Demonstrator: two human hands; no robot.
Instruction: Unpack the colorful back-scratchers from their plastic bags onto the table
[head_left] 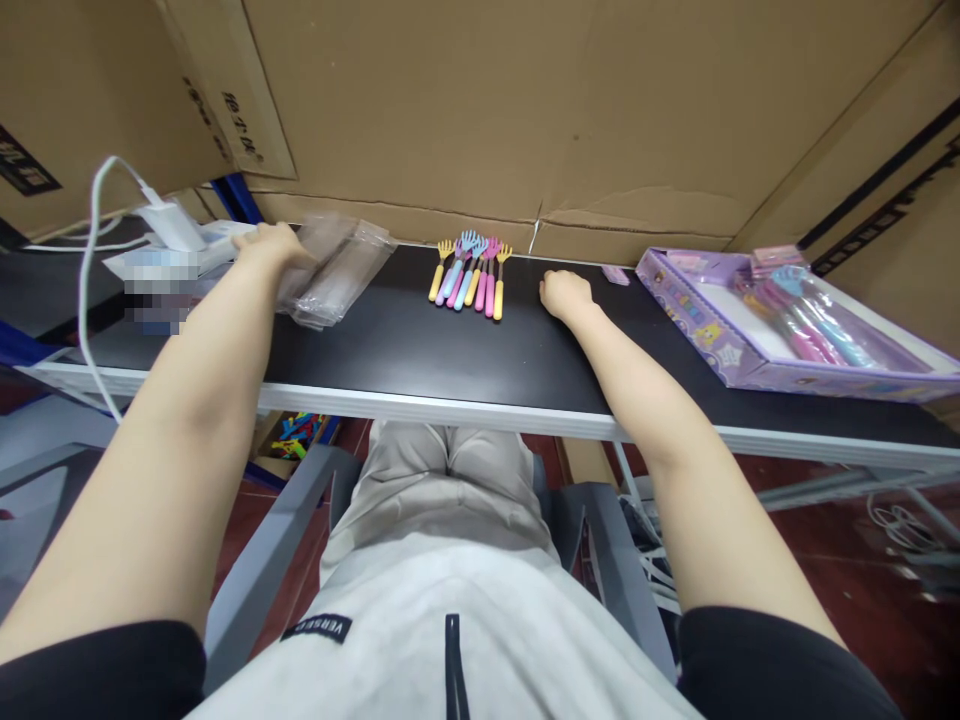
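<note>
My left hand [271, 245] reaches to the back left of the black table, its fingers closed on the edge of a clear plastic bag [324, 242], which looks blurred. More flat clear bags [349, 278] lie beneath and beside it. In the middle sits a row of small forks [472, 275] with yellow, pink, blue and purple handles, tines pointing away from me. My right hand [566, 293] rests on the table to the right of these forks, curled into a loose fist and apart from them. Nothing shows in it, though its underside is hidden.
At the right stands an open purple display box [720, 345] with bagged forks [814, 320] inside. A small pink card [615, 275] lies near its left corner. A white charger [174, 222] with a cable stands at left. Cardboard walls [480, 110] close off the back and sides.
</note>
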